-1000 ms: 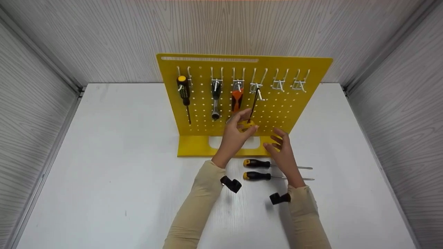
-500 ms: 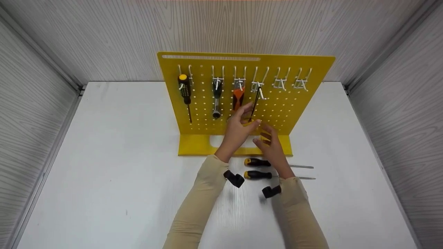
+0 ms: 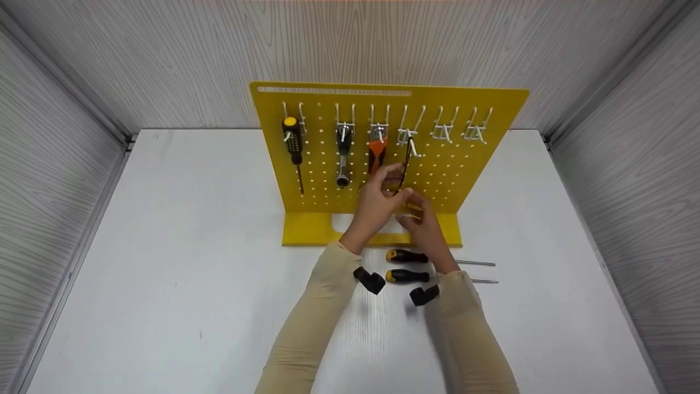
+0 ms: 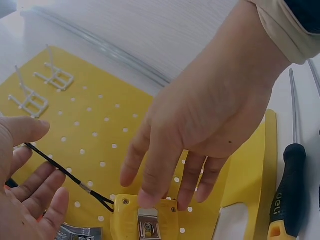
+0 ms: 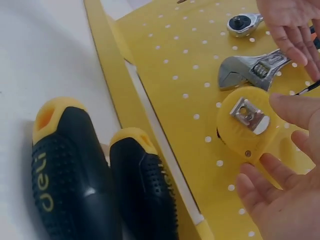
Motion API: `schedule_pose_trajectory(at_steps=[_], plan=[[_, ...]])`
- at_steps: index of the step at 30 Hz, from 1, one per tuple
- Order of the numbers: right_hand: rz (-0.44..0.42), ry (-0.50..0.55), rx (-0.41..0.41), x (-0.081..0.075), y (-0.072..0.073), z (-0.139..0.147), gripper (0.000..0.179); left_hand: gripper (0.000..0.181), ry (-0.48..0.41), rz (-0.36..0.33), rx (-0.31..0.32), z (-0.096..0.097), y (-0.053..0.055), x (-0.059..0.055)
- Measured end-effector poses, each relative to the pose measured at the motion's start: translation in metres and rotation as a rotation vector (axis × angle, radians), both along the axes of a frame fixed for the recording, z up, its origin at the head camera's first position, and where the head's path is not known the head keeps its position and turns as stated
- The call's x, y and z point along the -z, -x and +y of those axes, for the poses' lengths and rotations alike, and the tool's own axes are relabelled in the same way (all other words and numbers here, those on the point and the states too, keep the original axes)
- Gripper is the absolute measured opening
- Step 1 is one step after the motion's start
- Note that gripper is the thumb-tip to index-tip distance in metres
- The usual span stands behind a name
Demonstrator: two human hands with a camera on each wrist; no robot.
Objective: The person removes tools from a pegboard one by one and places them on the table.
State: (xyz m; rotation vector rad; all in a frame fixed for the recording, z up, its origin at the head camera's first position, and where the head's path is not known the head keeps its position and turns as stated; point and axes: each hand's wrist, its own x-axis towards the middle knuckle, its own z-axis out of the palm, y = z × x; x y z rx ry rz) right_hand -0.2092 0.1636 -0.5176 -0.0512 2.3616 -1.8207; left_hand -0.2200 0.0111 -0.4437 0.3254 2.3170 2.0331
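Note:
A yellow tape measure (image 5: 245,122) hangs low against the yellow pegboard (image 3: 437,169). Its black cord (image 3: 405,169) loops over a white hook (image 3: 411,143). My left hand (image 3: 374,207) is around the cord just above the tape measure; the cord passes between thumb and fingers without a visible pinch. From the right, my right hand (image 3: 425,227) meets the tape measure: its thumb overlaps the case and its relaxed fingers lie at the edge, seen in the right wrist view. In the head view the hands mostly hide the case.
A screwdriver (image 3: 293,139), a ratchet wrench (image 3: 343,158) and an orange-handled adjustable wrench (image 3: 377,152) hang to the left. Two white hooks (image 3: 444,131) stick out at right. Two black-and-yellow screwdrivers (image 3: 407,276) lie on the white table before the board's base.
My right hand has moved left and forward to the tape measure, beside the left hand. The left hand has shifted slightly to the right. The cord stays on its hook.

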Motion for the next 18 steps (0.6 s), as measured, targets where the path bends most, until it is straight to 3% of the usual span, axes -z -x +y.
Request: schedule_pose_trajectory(at_steps=[13, 18], plan=[[-0.033, -0.132, 0.011, 0.0066, 0.0003, -0.0017, 0.057, 0.047, 0.018, -0.022, 0.011, -0.0007, -0.0009, -0.0039], [-0.012, -0.117, 0.004, 0.0093, -0.0042, -0.0003, 0.049, 0.044, -0.012, -0.022, 0.027, -0.0012, -0.0009, -0.0046]])
